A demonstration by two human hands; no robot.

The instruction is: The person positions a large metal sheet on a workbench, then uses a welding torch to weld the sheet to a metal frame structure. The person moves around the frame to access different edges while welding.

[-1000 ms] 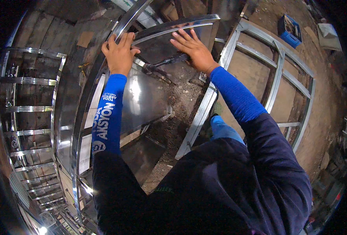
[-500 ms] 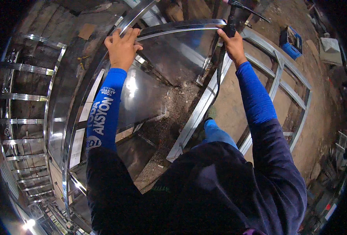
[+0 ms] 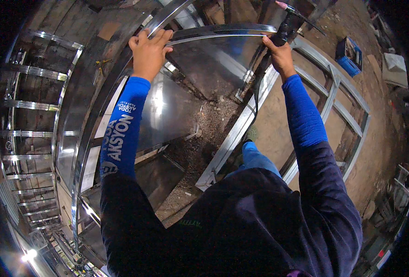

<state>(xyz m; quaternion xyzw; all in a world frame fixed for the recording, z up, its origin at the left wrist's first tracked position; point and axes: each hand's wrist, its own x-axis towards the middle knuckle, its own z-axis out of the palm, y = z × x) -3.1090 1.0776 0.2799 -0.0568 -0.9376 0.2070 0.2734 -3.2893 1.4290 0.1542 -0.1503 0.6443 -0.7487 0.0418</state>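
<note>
My left hand (image 3: pixel 150 56) is closed over the corner where a long shiny metal tube (image 3: pixel 165 17) meets a shiny cross tube (image 3: pixel 223 32). Its fingers curl over the top of the metal. At the cross tube's right end, my right hand (image 3: pixel 280 55) is wrapped round the black handle of a welding torch (image 3: pixel 284 33), thumb close to the tube. The torch has a pink nozzle and a long, thin black back cap pointing right. Its dark cable (image 3: pixel 256 99) hangs down below the hand.
A grey metal frame (image 3: pixel 317 87) with crossbars leans at the right. Left stands a shiny ladder-like frame (image 3: pixel 34 105). Shiny sheet panels (image 3: pixel 167 113) and gravelly ground (image 3: pixel 213 120) lie below my hands. A blue crate (image 3: pixel 349 57) sits far right, and yellow-handled pliers (image 3: pixel 102 64) lie far left.
The view has shifted slightly. The torch head has risen in view, and its pink nozzle now shows more clearly. Both hands keep their places on the tube and the torch.
</note>
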